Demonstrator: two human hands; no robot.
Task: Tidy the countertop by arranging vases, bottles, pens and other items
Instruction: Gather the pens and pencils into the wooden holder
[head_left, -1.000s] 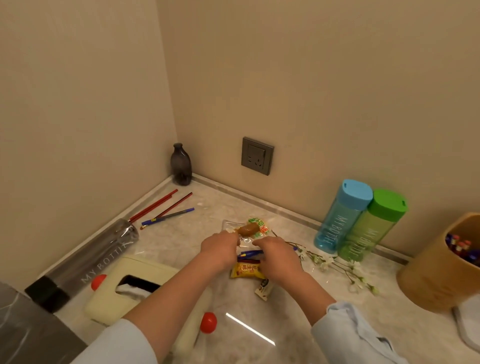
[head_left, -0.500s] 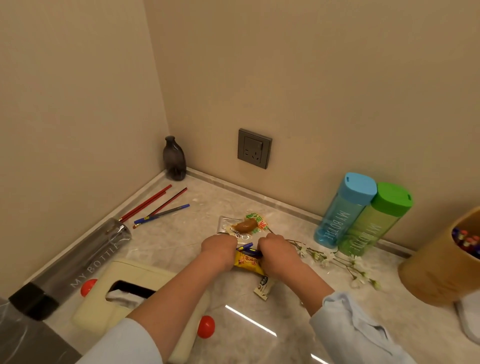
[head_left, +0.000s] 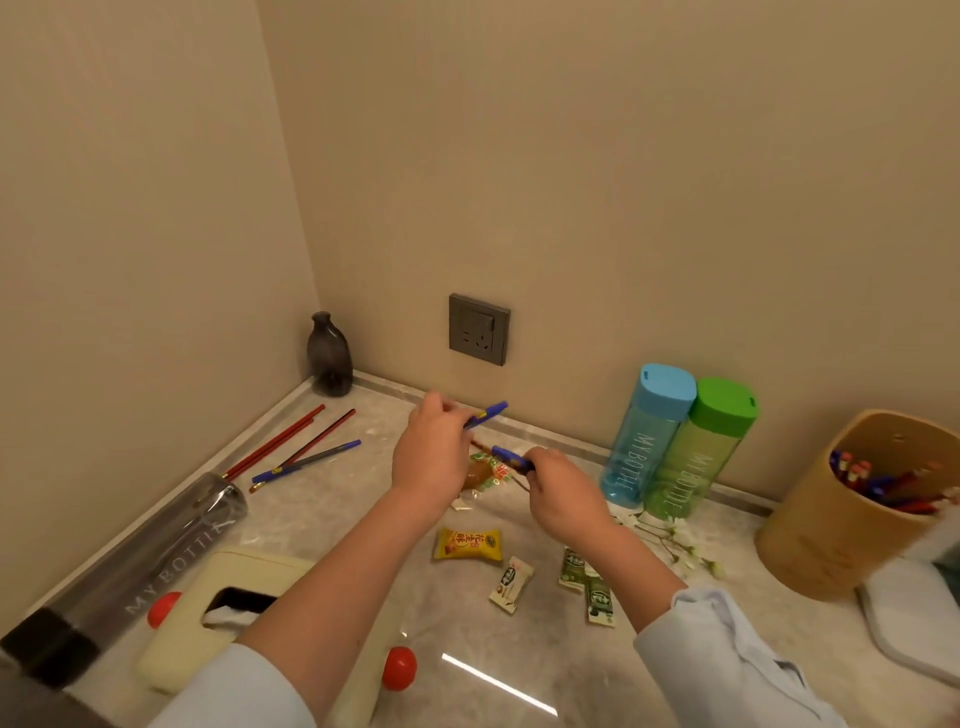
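1. A marble bench (head_left: 337, 512) is running into a beige corner, with loose pens (head_left: 306, 460) lying at far left.
2. The left hand (head_left: 431, 457) is pinching a blue pen (head_left: 487, 414), its axis pointing up-right.
3. The right hand (head_left: 563, 493) is gripping a second pen (head_left: 511, 459).
4. The pen cup (head_left: 831, 530) is standing well to the right, nearer the right hand.

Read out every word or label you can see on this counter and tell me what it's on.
"MY BOTTLE": blue bottle, upright by the wall.
"MY BOTTLE": green bottle beside it.
"MY BOTTLE": dark bottle lying on its side.
Yellow packet: Chinese characters, too blurred to read surely.
White packet and green packets: print too small.
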